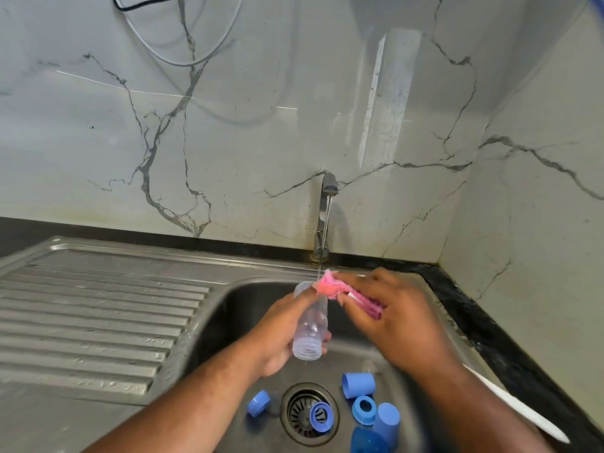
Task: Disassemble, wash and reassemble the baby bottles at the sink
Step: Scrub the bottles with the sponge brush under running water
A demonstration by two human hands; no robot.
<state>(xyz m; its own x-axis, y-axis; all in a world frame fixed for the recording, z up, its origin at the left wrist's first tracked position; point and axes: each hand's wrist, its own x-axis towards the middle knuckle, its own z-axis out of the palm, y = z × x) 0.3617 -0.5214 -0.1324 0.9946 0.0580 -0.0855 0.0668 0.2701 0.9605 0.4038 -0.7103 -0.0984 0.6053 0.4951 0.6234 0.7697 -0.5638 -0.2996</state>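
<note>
Clear plastic: one baby bottle (310, 322), stripped of its top, lies tilted in the left hand (277, 338) above the sink (228, 308). Its threaded neck points near and its base far. The fingers curl round its neck half, and the base end sticks out beyond the grip. The right hand (395, 312) pinches one pink scrubber (328, 287), whose head touches the bottle's base under a thin stream from the single tap (328, 191). Six blue bottle parts (358, 385) lie around the drain (294, 413): three rings, one of them on the strainer, two caps, and a sixth cut off by the near edge. One white object (516, 407) on the right counter is too blurred to name.
</note>
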